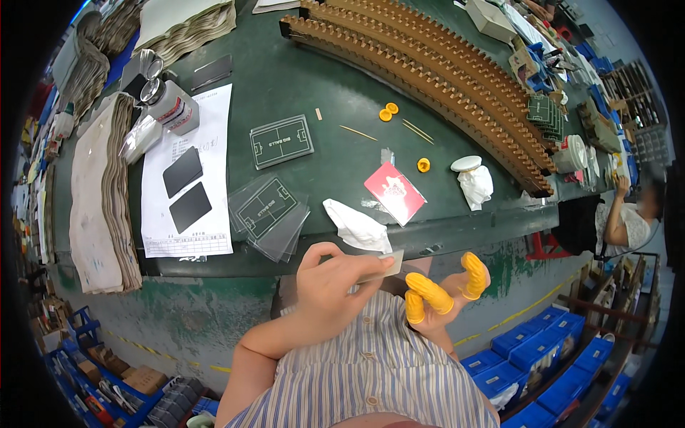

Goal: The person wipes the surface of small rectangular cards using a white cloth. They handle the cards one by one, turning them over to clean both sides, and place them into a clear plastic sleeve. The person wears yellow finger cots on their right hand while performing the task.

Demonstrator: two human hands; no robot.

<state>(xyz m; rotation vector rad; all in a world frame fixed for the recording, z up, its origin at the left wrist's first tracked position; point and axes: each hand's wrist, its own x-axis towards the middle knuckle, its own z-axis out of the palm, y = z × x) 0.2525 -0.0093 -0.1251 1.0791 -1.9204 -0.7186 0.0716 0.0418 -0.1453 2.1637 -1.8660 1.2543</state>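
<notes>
A dark green work table (pixel 342 93) with a worn front edge stands in a workshop. The thin, pale, translucent flat piece (pixel 392 265) is located in front of that edge, above the person's lap. The left hand (pixel 330 287) pinches this piece between thumb and fingers. The right hand (pixel 438 319), fitted with three yellow rubber finger covers (pixel 429 292), is positioned near the piece, digits spread apart; no object is visible in its grasp. A crumpled white cloth (pixel 357 227) lies on the table just beyond the left hand. Beyond the cloth lie a red square card with a white pattern (pixel 386 187) and, to the left, a stack of dark rectangular cards with white pitch lines (pixel 281 142). Curved brown toothed racks (pixel 421 80) occupy the far side
</notes>
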